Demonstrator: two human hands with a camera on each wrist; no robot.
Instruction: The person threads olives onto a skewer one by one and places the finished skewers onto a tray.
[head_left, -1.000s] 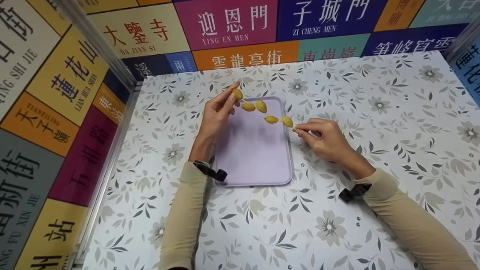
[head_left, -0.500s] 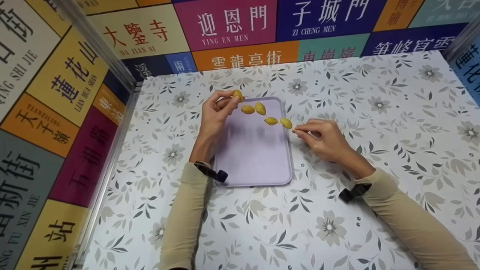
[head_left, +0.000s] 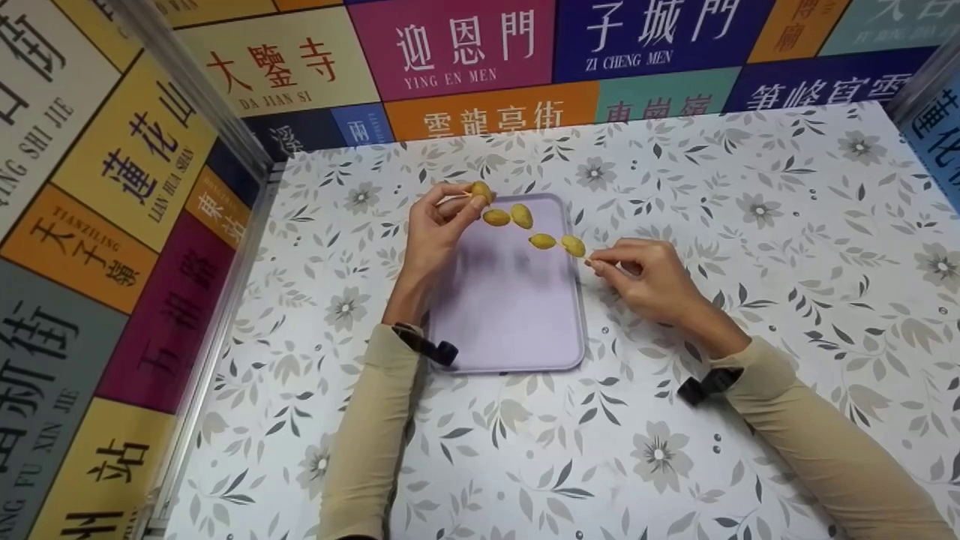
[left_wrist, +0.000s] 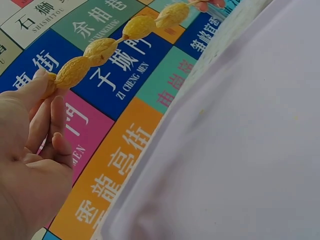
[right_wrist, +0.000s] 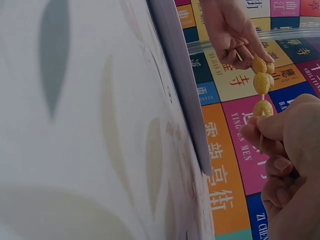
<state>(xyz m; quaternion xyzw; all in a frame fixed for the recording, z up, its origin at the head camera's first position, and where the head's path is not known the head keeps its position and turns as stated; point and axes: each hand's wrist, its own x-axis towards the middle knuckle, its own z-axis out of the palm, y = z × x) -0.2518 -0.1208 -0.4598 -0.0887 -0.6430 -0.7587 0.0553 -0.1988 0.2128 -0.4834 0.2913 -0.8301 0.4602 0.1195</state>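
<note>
A thin skewer of several wrinkled, yellow oval fruits is held in the air over the far part of a lilac tray. My left hand pinches the fruit at the far-left end between thumb and fingers. On the other side, my right hand pinches the bare end of the stick, just right of the tray's edge. In the left wrist view the fruits run in a row from my left fingertips. The right wrist view shows the stick passing my right thumb and forefinger.
The tray lies on a table with a grey leaf-and-flower cover. Colourful panels with large characters stand along the table's back and left sides. A black wrist camera sits on the left sleeve, another on the right.
My left index finger has come down from pointing up to curl at the end fruit. That fruit has shifted slightly right, toward the others. My right hand stays in place.
</note>
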